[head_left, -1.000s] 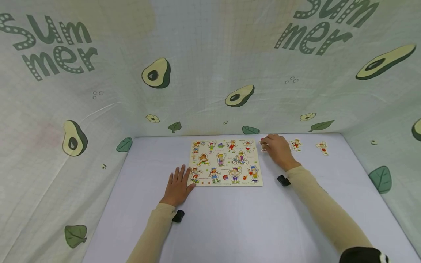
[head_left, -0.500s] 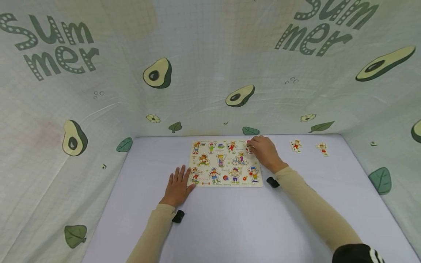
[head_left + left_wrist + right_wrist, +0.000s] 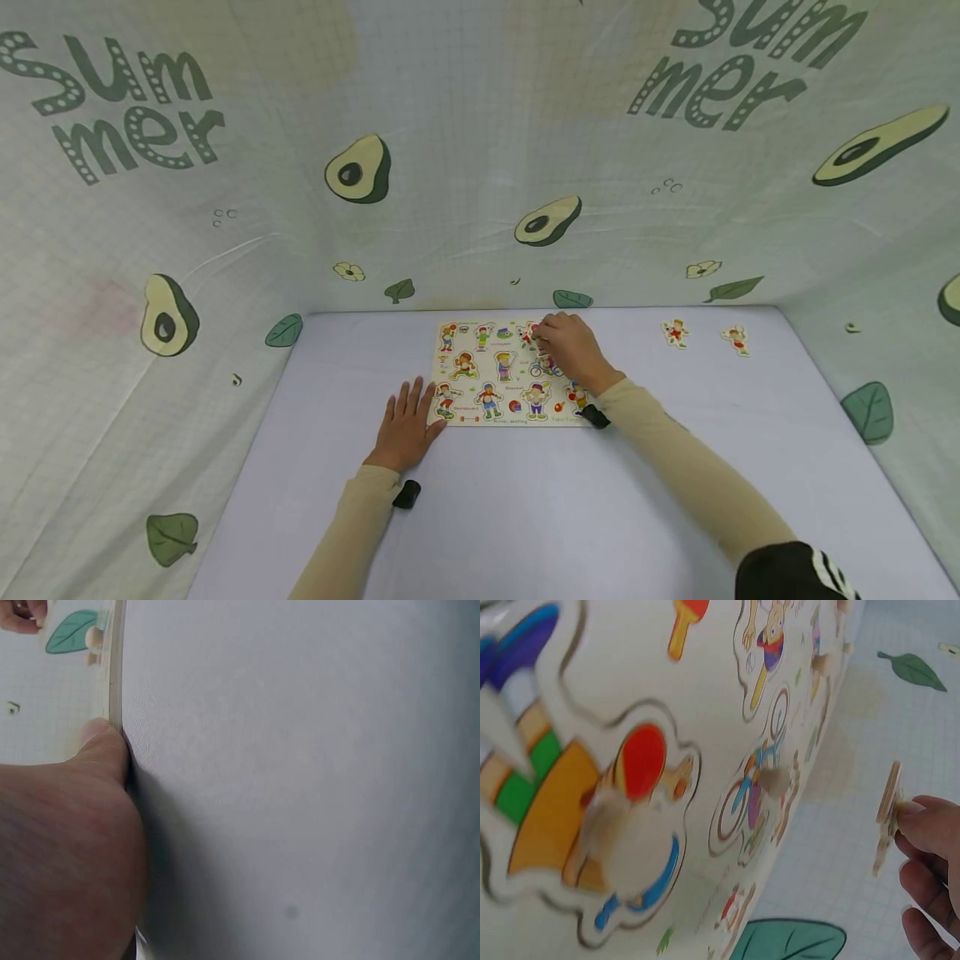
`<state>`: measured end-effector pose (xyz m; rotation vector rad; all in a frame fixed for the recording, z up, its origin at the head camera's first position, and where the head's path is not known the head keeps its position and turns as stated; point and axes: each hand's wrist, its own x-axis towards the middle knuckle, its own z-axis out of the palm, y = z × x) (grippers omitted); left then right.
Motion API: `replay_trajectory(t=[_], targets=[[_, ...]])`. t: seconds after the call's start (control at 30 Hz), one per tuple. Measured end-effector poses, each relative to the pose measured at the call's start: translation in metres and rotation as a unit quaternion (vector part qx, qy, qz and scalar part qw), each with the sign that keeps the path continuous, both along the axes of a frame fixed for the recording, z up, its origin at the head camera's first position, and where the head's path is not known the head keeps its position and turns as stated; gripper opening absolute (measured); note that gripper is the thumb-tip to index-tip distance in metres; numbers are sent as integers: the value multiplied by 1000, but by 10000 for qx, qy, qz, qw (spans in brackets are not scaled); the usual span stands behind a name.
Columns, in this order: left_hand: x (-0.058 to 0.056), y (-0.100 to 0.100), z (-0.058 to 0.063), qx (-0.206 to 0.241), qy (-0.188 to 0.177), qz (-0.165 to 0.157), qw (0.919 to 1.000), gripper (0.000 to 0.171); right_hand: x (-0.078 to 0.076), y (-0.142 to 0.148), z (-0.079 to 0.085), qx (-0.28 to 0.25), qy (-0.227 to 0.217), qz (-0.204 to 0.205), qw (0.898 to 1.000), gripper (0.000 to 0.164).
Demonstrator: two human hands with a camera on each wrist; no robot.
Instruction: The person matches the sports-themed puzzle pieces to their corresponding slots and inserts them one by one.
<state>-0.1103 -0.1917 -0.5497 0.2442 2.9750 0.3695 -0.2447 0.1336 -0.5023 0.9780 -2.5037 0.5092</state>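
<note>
In the head view a pale wooden peg puzzle board (image 3: 467, 400), printed with cartoon sports figures, lies near the table's far edge. My left hand (image 3: 402, 429) lies with fingers spread at its left edge; the left wrist view has the thumb (image 3: 97, 746) against the board's side. Over the board's far right part, my right hand (image 3: 573, 346) covers some figures. The right wrist view shows it pinching a thin wooden puzzle piece (image 3: 889, 810), seen edge-on and held off the board's surface. The picture on that piece is hidden.
Two loose puzzle pieces lie right of the board: one figure (image 3: 675, 333) nearer, another (image 3: 737, 339) farther right. A cloth backdrop (image 3: 450, 225) with avocados and leaves rises behind the white table (image 3: 510, 517).
My right hand has moved left from the table beside the board to above its far right part, bringing along the piece that lay there. My left hand has stayed in place.
</note>
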Motion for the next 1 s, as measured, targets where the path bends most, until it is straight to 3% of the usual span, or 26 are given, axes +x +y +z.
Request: replay_trajectory(t=[0.1, 0.33, 0.53, 1.0], targets=[[0, 0, 1, 124, 50, 5, 9999, 72, 0, -8, -1, 88, -12, 55, 9999, 15], [-1, -1, -5, -137, 0, 4, 9999, 75, -3, -27, -3, 108, -73, 213, 9997, 18], [-3, 1, -2, 92, 82, 40, 9999, 73, -8, -41, -5, 213, -97, 252, 9994, 15], [-3, 2, 4, -65, -57, 34, 10000, 72, -20, -73, -2, 303, -359, 301, 9984, 9]])
